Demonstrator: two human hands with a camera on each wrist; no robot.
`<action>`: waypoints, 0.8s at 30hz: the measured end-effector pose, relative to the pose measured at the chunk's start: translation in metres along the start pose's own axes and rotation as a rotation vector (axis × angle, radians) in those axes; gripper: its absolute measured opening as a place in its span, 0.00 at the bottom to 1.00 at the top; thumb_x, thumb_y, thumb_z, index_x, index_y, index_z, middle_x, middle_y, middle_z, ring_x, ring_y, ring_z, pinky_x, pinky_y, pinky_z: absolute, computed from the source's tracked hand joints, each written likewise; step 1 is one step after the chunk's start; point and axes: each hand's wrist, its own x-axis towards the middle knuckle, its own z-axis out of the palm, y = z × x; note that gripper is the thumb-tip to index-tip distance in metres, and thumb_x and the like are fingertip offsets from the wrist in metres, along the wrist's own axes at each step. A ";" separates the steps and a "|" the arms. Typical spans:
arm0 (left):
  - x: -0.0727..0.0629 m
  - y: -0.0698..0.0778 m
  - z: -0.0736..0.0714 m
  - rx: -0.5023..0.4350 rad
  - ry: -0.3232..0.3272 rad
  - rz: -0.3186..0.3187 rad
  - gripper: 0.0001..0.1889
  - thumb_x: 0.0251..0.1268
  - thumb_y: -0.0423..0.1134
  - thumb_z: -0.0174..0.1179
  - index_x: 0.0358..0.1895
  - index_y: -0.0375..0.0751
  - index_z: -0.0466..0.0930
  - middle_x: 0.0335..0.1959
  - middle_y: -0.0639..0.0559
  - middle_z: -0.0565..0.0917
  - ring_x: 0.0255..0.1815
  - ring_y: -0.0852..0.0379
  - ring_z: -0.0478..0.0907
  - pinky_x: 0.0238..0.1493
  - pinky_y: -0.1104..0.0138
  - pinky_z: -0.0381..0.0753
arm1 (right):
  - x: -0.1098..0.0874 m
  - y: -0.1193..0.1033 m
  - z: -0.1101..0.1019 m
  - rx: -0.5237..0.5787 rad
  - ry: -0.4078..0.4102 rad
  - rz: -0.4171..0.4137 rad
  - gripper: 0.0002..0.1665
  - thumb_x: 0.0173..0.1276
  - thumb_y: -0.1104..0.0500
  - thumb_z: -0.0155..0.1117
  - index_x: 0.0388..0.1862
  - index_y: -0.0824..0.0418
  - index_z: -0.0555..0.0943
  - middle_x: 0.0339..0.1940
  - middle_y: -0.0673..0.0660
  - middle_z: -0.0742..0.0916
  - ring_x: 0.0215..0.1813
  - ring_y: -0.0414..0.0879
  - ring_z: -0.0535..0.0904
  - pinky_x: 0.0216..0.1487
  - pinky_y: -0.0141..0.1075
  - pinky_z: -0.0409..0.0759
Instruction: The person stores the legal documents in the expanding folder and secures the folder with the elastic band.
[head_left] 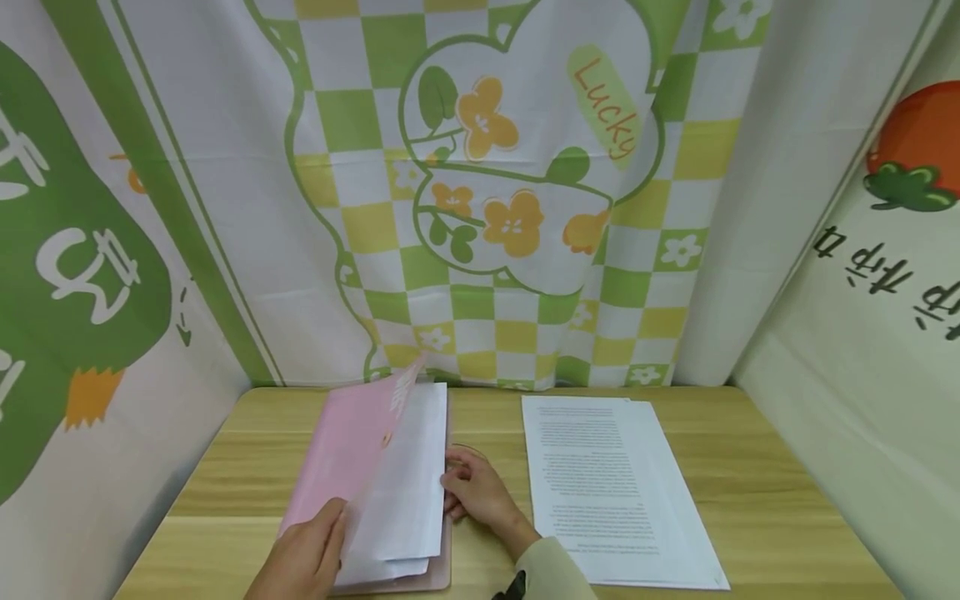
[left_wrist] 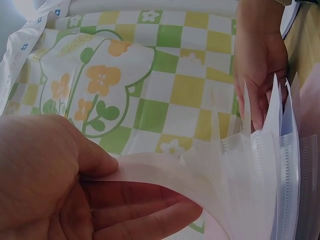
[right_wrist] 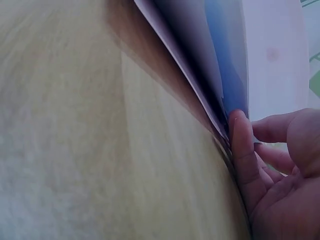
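Pink folder (head_left: 345,454): lies on the left half of the wooden tabletop (head_left: 757,500), its front cover (left_wrist: 145,167) tilted up and its white leaves (head_left: 408,492) showing beneath.
Left hand (head_left: 300,554): thumb on one face of the cover, fingers behind the other, pinching its edge; I judge that this props the cover away from the leaves and gives the other hand room.
Right hand (head_left: 480,496): at the folder's right side, fingers bent, thumb and forefinger closed on the margin of the leaves; I take this spot to be chosen because the free edges lie there.
Clear pockets (left_wrist: 250,165): fanned apart in the left wrist view, with perforated-looking strips.
Loose printed sheets (head_left: 600,500): flat on the tabletop, to the right of the folder and apart from it, probably so that neither crowds the other.
Hard to make out: the print is too small for me to read, and the cover's lettering is foreshortened; I cannot tell how many leaves the right hand has hold of.
Hidden or cut off: the left hand masks the folder's near left corner; a dark object beside the right cuff (head_left: 555,571) runs out of the head view.
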 end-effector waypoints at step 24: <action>-0.002 -0.005 0.006 -0.001 0.040 0.000 0.10 0.69 0.24 0.57 0.37 0.45 0.74 0.14 0.76 0.64 0.16 0.74 0.64 0.20 0.67 0.68 | -0.004 -0.012 0.004 -0.659 -0.027 -0.246 0.07 0.67 0.59 0.68 0.42 0.58 0.80 0.32 0.49 0.79 0.33 0.40 0.72 0.35 0.35 0.71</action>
